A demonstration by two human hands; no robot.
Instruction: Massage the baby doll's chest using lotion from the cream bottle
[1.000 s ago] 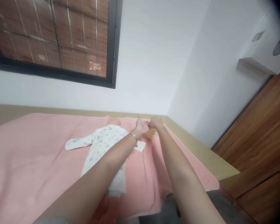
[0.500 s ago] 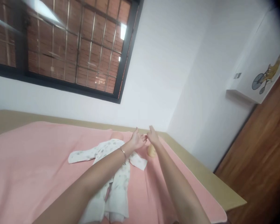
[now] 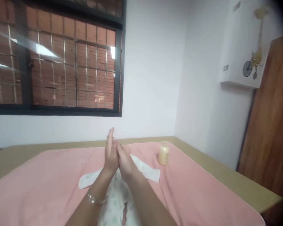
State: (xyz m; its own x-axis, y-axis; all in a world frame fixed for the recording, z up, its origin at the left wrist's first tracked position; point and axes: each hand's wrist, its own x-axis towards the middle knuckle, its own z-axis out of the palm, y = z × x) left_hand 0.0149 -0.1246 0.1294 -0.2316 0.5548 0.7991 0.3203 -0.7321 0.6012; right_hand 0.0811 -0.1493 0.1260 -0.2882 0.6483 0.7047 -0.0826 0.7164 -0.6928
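Note:
Palm to palm, my left hand (image 3: pixel 110 153) and my right hand (image 3: pixel 124 161) press against each other with fingers stretched out, above a white printed baby outfit (image 3: pixel 115 201). Nothing shows between the palms. A bracelet (image 3: pixel 91 198) circles my left wrist. The outfit lies spread out, its sleeves reaching to both sides, and my arms cover much of it. Beyond its collar a pinkish rounded shape is mostly hidden by my hands. To the right of my hands stands a pale yellow bottle (image 3: pixel 163 153) with dark lettering, upright and apart from them.
A pink blanket (image 3: pixel 47 185) covers most of the tan tabletop (image 3: pixel 214 169). Behind it are a white wall and a dark-framed barred window (image 3: pixel 73 69). At the right are a white wall box (image 3: pixel 242 72) with a giraffe picture and a brown wooden panel (image 3: pixel 269 131).
My hands have moved left, away from the bottle, and come together palm to palm. The bottle now stands uncovered. My view has levelled out from a tilt.

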